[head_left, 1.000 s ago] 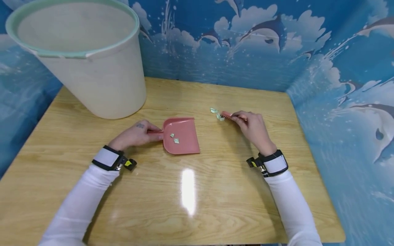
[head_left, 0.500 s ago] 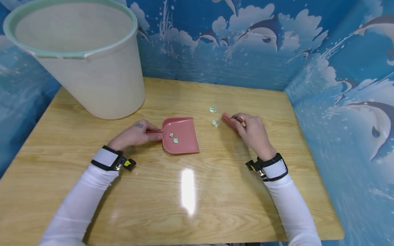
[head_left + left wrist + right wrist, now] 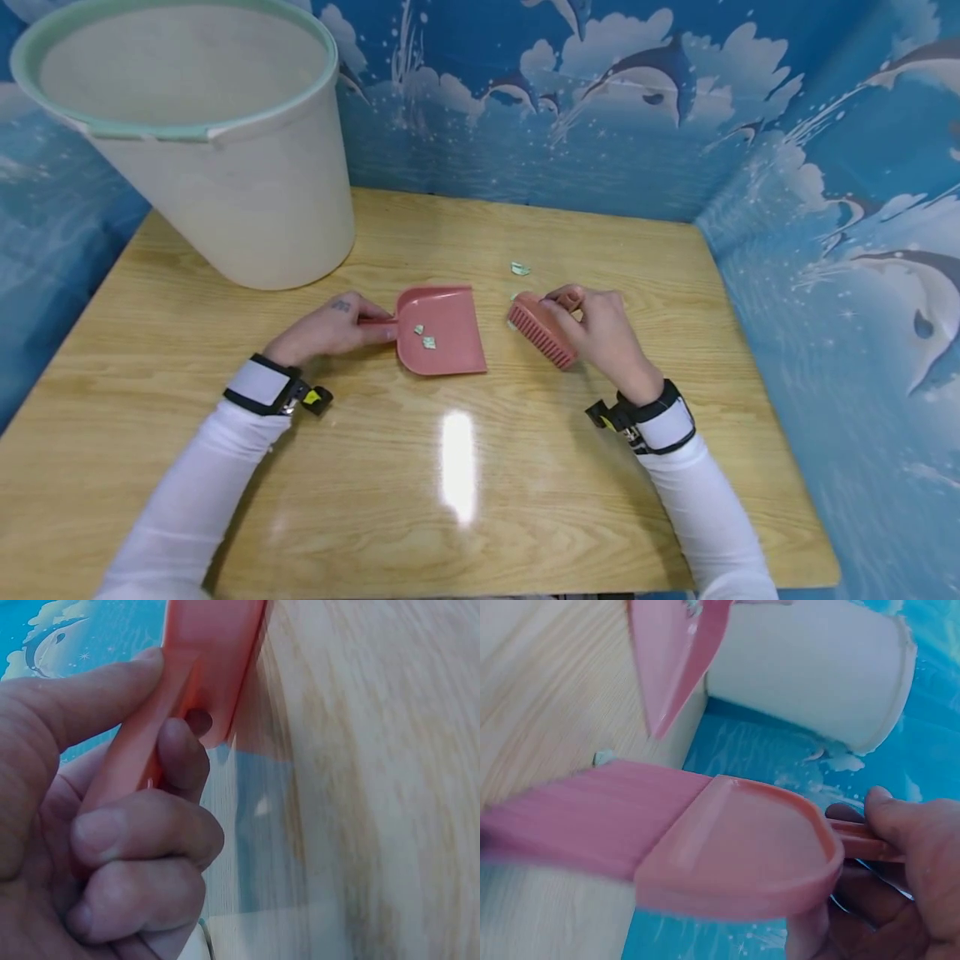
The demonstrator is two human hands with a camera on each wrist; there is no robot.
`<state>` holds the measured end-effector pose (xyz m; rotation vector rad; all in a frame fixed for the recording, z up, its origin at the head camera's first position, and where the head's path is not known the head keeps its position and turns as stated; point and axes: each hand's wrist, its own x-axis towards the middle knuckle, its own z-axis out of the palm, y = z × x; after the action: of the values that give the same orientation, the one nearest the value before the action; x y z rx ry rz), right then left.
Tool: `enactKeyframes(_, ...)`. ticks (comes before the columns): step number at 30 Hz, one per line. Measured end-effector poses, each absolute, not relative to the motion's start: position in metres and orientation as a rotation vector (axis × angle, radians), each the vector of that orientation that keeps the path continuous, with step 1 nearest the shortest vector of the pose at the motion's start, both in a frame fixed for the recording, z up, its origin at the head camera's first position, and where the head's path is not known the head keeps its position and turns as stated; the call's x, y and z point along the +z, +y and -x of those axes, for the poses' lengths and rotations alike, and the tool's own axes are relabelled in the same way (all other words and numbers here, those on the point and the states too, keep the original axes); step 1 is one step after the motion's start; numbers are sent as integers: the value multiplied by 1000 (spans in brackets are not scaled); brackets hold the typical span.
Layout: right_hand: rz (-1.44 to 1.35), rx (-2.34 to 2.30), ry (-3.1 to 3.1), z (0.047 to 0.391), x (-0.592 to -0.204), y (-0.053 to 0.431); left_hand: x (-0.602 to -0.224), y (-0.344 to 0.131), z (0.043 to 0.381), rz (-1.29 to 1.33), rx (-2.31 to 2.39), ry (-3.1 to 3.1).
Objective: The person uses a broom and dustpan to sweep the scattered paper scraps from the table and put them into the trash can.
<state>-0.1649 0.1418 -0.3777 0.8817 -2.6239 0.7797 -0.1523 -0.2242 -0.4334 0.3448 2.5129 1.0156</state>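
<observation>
My left hand (image 3: pixel 330 329) grips the handle of a pink dustpan (image 3: pixel 457 337), which lies on the table with its wide edge facing right. Two light green paper scraps (image 3: pixel 429 342) sit in the pan. In the left wrist view the fingers (image 3: pixel 150 825) curl round the handle. To the right, my right hand (image 3: pixel 603 333) holds a pink hand brush (image 3: pixel 543 329) by its handle, bristles slanting down toward the table. One scrap (image 3: pixel 604 757) shows at the bristles in the right wrist view, partly hidden by the brush. Another green scrap (image 3: pixel 520 268) lies farther back.
A tall white bin (image 3: pixel 255 183) with a green rim stands at the table's back left. The wooden table (image 3: pixel 375 500) meets walls covered in a blue dolphin print (image 3: pixel 450 125) at the back and right.
The right hand has moved the brush left and nearer, turning it so its bristles face the front left. The nearer loose scrap has shifted left toward the dustpan. The left hand stays put.
</observation>
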Motion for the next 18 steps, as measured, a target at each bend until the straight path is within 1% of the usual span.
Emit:
enactKeyframes(3, -846, 861, -2602, 166, -375, 141, -431, -224, 152, -350, 1018, 2516)
enactKeyframes(7, -831, 825, -2536, 176, -376, 143, -430, -226, 151, -344, 1013, 2528)
enactKeyframes(13, -895, 683, -2553, 187, -388, 140, -433, -226, 151, -335, 1011, 2533)
enactKeyframes(18, -933, 684, -2564, 184, -392, 135, -433, -225, 151, -339, 1003, 2534)
